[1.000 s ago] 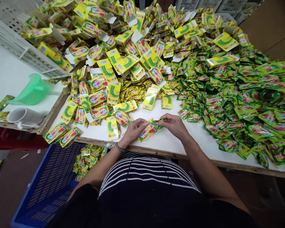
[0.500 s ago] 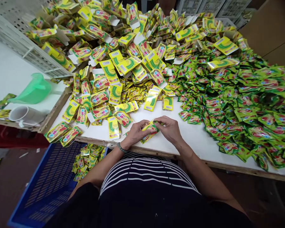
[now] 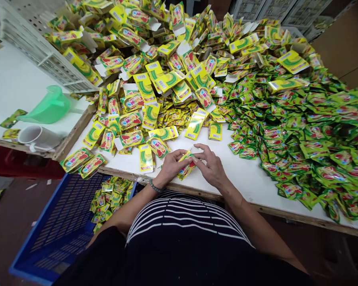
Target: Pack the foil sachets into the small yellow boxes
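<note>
My left hand (image 3: pixel 173 166) is closed around a small yellow-green box (image 3: pixel 186 170) with a red fruit print, just above the table's front edge. At the upper end of that box, my right hand (image 3: pixel 210 165) has its thumb and a finger on the carton, while its index finger stands off from it. Its remaining fingers are partly hidden. Left of my hands lie several matching cartons, among them a box with green curves (image 3: pixel 146 158) and a box with a fruit print (image 3: pixel 158 146).
Yellow cartons, many with open flaps, form a large pile (image 3: pixel 164 79) at the back. A heap of green sachets (image 3: pixel 304 139) covers the right side. At left are a green scoop (image 3: pixel 49 106), a white mug (image 3: pixel 37 137) and a white crate (image 3: pixel 52 55). A blue basket (image 3: pixel 52 222) stands below.
My right hand's index finger has lifted away from the box end, where the fingers were pinched together before. The left hand keeps its hold. The whole view has shifted slightly.
</note>
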The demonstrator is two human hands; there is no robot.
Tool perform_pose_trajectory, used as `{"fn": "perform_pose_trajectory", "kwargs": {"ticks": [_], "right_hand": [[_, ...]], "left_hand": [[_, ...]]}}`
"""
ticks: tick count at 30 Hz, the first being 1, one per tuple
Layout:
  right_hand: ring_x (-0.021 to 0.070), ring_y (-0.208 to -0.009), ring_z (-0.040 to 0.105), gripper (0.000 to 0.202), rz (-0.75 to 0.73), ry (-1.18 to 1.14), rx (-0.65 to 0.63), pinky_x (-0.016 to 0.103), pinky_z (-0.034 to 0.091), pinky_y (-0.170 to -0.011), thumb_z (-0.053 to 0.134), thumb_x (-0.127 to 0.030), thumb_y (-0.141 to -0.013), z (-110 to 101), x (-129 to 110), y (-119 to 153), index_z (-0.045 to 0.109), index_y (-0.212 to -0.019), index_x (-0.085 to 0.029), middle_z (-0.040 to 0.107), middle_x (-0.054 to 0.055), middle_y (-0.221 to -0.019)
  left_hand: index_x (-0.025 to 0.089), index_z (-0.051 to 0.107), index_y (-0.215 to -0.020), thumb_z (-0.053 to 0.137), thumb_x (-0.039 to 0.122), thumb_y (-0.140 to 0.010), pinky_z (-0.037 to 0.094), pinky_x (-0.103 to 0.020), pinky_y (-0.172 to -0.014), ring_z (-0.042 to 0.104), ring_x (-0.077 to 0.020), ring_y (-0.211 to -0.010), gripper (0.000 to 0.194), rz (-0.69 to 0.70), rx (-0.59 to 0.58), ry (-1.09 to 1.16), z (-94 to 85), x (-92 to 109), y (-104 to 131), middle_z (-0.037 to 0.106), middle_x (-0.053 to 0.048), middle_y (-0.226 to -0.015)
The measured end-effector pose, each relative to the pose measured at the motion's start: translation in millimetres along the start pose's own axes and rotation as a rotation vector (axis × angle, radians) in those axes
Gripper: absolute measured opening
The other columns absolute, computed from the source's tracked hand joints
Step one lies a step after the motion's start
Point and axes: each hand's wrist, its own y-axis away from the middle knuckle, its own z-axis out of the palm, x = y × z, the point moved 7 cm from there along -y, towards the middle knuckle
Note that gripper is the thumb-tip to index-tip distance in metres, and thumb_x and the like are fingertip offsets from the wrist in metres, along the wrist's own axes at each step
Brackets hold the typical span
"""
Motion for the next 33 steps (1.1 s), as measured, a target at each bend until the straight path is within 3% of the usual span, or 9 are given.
{"fn": "perform_pose_trajectory", "kwargs": {"ticks": [4,7,10,14,18,21,25,29,33], "right_hand": [[0.0249,-0.1,0.064,0.043,-0.074,0.033,0.023,0.044,0.042,-0.094,0.054,-0.034,-0.088,13.1,-0.7,4.6,0.05,-0.13,-0.025,0.074,0.006,-0.097],[0.0257,-0.114,0.055,0.046,-0.092,0.026,0.197,0.048,0.039,-0.1,0.057,-0.037,-0.087,7.4,3.1,6.4,0.049,-0.131,-0.024,0.069,0.009,-0.112],[0.0252,-0.118,0.05,0.046,-0.045,-0.102,0.33,0.042,0.046,-0.091,0.064,-0.043,-0.082,1.3,11.9,7.0,0.055,-0.122,-0.025,0.059,0.011,-0.126],[0.0185,-0.091,0.06,0.028,-0.035,-0.304,0.17,0.033,0.05,-0.077,0.06,-0.043,-0.085,14.8,14.0,2.7,0.062,-0.105,-0.023,0.064,0.006,-0.103],[0.0156,-0.072,0.056,0.027,0.011,-0.252,0.111,0.031,0.048,-0.07,0.056,-0.046,-0.085,16.7,14.6,0.2,0.062,-0.077,-0.021,0.062,0.001,-0.075],[0.0147,-0.063,0.055,0.029,0.102,-0.309,0.034,0.03,0.048,-0.063,0.058,-0.051,-0.082,19.3,19.9,-3.6,0.063,-0.08,-0.023,0.06,-0.002,-0.065],[0.0176,-0.07,0.063,0.041,0.127,-0.313,0.048,0.033,0.053,-0.069,0.064,-0.05,-0.078,16.2,21.0,-5.2,0.065,-0.11,-0.024,0.072,0.002,-0.081],[0.0222,-0.092,0.067,0.03,0.085,-0.326,0.032,0.039,0.052,-0.087,0.062,-0.047,-0.081,17.3,19.2,-2.9,0.075,-0.094,-0.024,0.075,0.005,-0.098],[0.0202,-0.081,0.068,0.03,0.184,-0.403,0.026,0.038,0.055,-0.08,0.071,-0.046,-0.074,20.7,27.9,-3.6,0.076,-0.09,-0.021,0.076,0.005,-0.091]], "left_hand": [[0.013,0.063,-0.092,0.08,0.04,-0.064,0.047,-0.022,-0.062,0.06,-0.0099,-0.064,0.043,-0.014,0.068,0.057,-4.9,-4.6,2.7,0.068,-0.001,-0.077],[0.015,0.057,-0.105,0.079,0.043,-0.065,0.047,-0.022,-0.059,0.059,-0.0103,-0.059,0.053,0.021,0.09,0.109,-4.3,4.7,3.5,0.066,0.001,-0.071],[0.02,0.044,-0.124,0.073,0.045,-0.073,0.046,-0.022,-0.056,0.058,-0.0106,-0.056,0.064,0.092,0.085,0.108,-2.8,20.1,5.0,0.063,0.003,-0.068],[0.021,0.048,-0.118,0.067,0.047,-0.08,0.043,-0.021,-0.055,0.054,-0.0092,-0.057,0.051,0.168,0.037,0.04,-1.1,28.5,7.8,0.059,0.003,-0.069],[0.019,0.055,-0.108,0.065,0.049,-0.08,0.04,-0.021,-0.053,0.051,-0.0097,-0.057,0.042,0.148,0.009,-0.062,-2.3,21.6,9.8,0.055,0.003,-0.065],[0.019,0.057,-0.105,0.065,0.05,-0.079,0.037,-0.021,-0.051,0.05,-0.0098,-0.055,0.041,0.119,0.014,-0.114,-4.2,18.2,10.7,0.053,0.003,-0.062],[0.02,0.05,-0.111,0.066,0.049,-0.078,0.033,-0.02,-0.049,0.045,-0.0074,-0.05,0.046,0.107,0.031,-0.077,-5.2,17.1,10.9,0.049,0.008,-0.057],[0.02,0.044,-0.109,0.07,0.045,-0.075,0.031,-0.018,-0.048,0.04,-0.0048,-0.046,0.05,0.087,0.097,0.018,-8.5,16.4,11.9,0.048,0.011,-0.055],[0.017,0.048,-0.106,0.072,0.042,-0.073,0.034,-0.018,-0.051,0.044,-0.0047,-0.05,0.048,0.109,0.107,0.029,-7.7,23.4,14.1,0.055,0.008,-0.059]]}}
